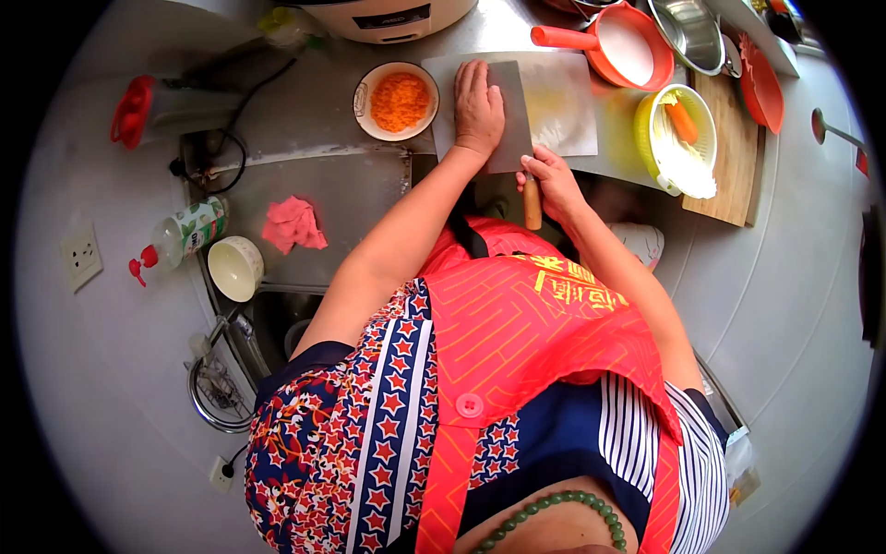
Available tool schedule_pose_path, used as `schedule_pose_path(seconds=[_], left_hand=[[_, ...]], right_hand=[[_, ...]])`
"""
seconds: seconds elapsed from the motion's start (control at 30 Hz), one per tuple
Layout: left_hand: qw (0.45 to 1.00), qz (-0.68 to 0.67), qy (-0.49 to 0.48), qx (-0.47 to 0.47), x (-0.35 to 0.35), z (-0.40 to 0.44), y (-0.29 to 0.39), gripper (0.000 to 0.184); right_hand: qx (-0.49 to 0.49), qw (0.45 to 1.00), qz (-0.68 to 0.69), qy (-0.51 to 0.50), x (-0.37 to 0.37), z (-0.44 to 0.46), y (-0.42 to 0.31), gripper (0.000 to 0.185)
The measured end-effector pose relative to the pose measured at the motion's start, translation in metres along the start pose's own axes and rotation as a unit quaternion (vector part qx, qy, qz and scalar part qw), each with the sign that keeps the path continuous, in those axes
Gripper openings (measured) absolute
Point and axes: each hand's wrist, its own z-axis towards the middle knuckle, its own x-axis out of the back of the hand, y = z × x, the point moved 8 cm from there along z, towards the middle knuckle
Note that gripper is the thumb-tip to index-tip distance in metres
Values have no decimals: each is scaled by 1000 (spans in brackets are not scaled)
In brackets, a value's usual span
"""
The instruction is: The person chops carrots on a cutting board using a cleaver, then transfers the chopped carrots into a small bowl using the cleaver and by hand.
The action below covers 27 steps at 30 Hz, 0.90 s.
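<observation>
My right hand is wrapped round the wooden handle of a broad kitchen cleaver, whose blade lies over a pale cutting board. My left hand rests along the blade's left side, fingers stretched out flat and the thumb reaching onto the metal. Anything under that palm is hidden. Yellowish stains mark the board right of the blade. Just left of the board stands a bowl of finely shredded orange carrot. To the right, a yellow-green basket holds a carrot and pale shreds.
A red pan with white contents and a steel pot stand at the back right, near a wooden board. Leftward are a pink cloth, a cream bowl, a bottle and a faucet. A white appliance stands behind.
</observation>
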Motion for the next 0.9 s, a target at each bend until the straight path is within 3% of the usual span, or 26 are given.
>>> schedule_pose_path(seconds=[0.2,0.37,0.53,0.67,0.8,0.9], left_hand=[[999,-29,33,-5,46,7,40,43],[995,-38,59,64,87,12,7,44],[995,-58,13,82,114,14,-22,47],[999,-20,-22,34,131,12,-35,55],[994,55,-63,-72,139,10,-21,66],[981,123,-81,-129,140,0,-9,75]], right_hand=[[4,999,-34,-17,-30,-40,-42,23],[-17,998,-44,-51,-77,-32,-60,24],[-14,994,-96,-42,-108,-12,-62,20],[6,989,-146,-29,-119,-9,-73,15],[15,981,-192,-15,-122,-6,-77,12],[6,987,-159,-2,-122,-7,-78,11]])
